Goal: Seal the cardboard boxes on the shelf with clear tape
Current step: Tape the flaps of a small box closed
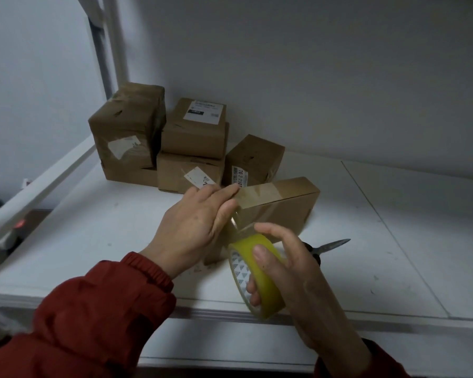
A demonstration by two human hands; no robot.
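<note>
the box (281,207) being sealed lies on the shelf (393,241) in front of the stacked boxes (191,143); the left hand (194,227) lies flat on it, fingers straight, pressing the clear strip (260,193) down, while the right hand (290,266) has its grip curled round the tape roll (260,276) at the box's near end. the taut strip between them could twist or stick to itself if the roll swings off-line, and the box may slide if the flat hand eases.
</note>
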